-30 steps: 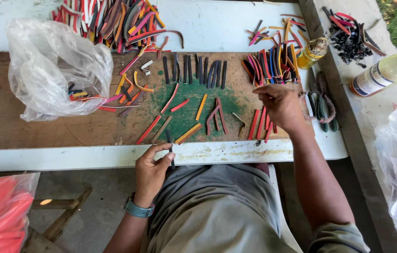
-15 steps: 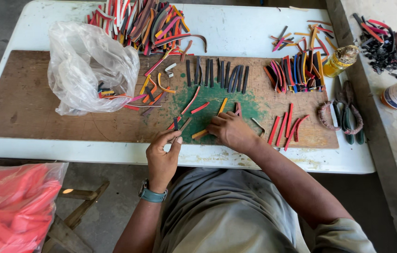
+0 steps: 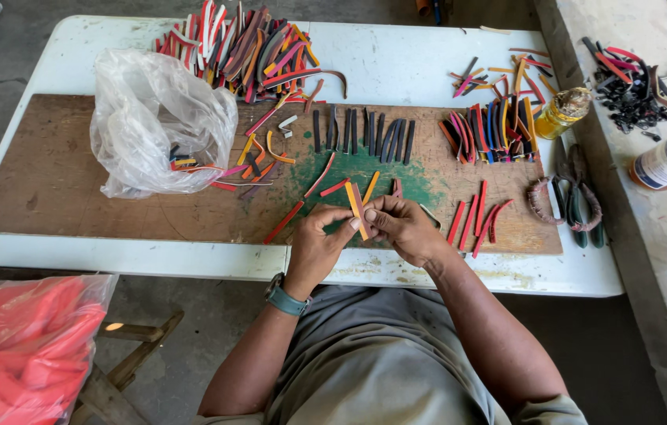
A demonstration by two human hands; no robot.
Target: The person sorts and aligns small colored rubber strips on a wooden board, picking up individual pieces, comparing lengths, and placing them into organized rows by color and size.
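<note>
Both hands pinch strips above the worktop [image 3: 428, 67]: the left hand [image 3: 314, 244] and right hand [image 3: 404, 227] grip an orange strip [image 3: 356, 208], at six o'clock from the black strips [image 3: 361, 130]. Aligning edges squarely seems wise.

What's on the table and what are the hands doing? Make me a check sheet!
Surface: white table with a worn brown board on it.
Job's things: orange and red strips pinched between both hands.
Clutter: heap of coloured strips, row of black strips, clear plastic bag, small bottle, pliers.
Grippers: left hand and right hand meet at the strips.
Cables: nothing seen.
Surroundings: red bag at lower left.
</note>
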